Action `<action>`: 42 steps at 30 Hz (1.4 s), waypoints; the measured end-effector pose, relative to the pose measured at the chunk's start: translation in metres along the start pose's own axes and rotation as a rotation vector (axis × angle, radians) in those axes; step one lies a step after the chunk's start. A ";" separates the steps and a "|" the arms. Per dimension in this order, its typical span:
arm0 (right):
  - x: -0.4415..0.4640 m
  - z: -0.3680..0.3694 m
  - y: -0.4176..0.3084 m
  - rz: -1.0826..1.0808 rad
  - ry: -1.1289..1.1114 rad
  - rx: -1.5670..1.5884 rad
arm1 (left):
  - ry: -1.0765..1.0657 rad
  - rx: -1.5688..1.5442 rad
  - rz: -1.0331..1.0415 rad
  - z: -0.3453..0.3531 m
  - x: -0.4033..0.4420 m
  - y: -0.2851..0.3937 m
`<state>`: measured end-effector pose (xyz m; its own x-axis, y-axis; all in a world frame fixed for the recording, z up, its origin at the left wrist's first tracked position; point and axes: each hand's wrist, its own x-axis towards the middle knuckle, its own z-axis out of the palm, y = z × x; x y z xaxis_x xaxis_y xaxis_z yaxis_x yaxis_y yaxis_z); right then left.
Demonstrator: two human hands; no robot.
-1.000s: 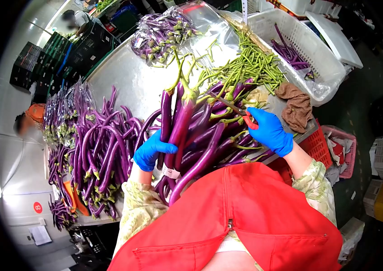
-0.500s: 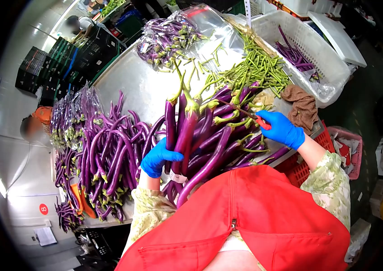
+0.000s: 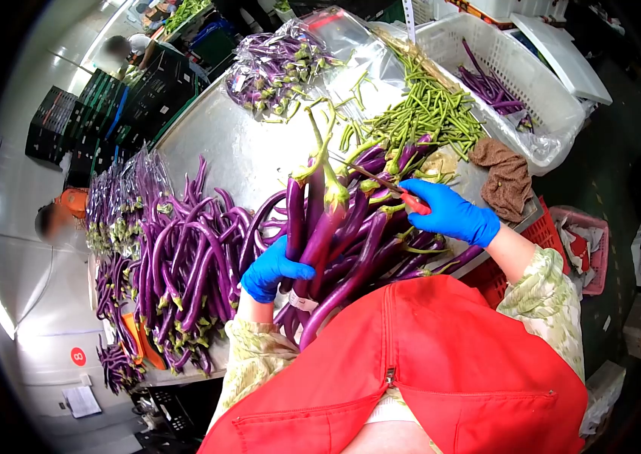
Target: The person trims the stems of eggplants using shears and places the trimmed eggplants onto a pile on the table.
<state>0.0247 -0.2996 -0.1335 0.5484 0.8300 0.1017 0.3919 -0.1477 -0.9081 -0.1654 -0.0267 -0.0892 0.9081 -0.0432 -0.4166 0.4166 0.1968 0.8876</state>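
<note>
In a blue glove, my left hand (image 3: 276, 270) is closed around a bunch of long purple eggplants (image 3: 323, 240), stems pointing up and away, a white band (image 3: 303, 303) near their lower part. My right hand (image 3: 450, 213), also gloved in blue, grips red-handled scissors (image 3: 414, 203). Their dark blades point left toward the green stems of the bunch. Whether the blades touch a stem cannot be made out. More loose eggplants (image 3: 373, 266) lie beneath and to the right of the bunch. Cut green stems (image 3: 435, 113) are heaped beyond them.
Another eggplant pile (image 3: 192, 265) lies left, beside plastic-wrapped bunches (image 3: 124, 189). Wrapped eggplants (image 3: 275, 68) lie at the table's far side. A white crate (image 3: 555, 129) and brown cloth (image 3: 503, 181) are right, a red basket (image 3: 547, 240) below them. People stand at far left.
Compared with the earlier frames, the held bunch has shifted slightly right with my left hand. My right hand and the scissors have moved left, closer to its stems.
</note>
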 end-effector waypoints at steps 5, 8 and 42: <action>0.004 0.009 -0.003 0.101 -0.046 0.086 | -0.015 0.002 -0.015 -0.001 0.002 -0.002; 0.001 0.011 0.002 0.062 -0.032 0.027 | -0.032 -0.018 -0.037 -0.004 0.002 -0.003; -0.013 -0.054 0.011 0.154 -0.165 -0.108 | -0.021 -0.048 -0.076 0.009 0.009 0.009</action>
<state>0.0619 -0.3408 -0.1231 0.4834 0.8684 -0.1102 0.3942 -0.3284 -0.8584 -0.1533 -0.0340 -0.0830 0.8750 -0.0803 -0.4775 0.4819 0.2390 0.8430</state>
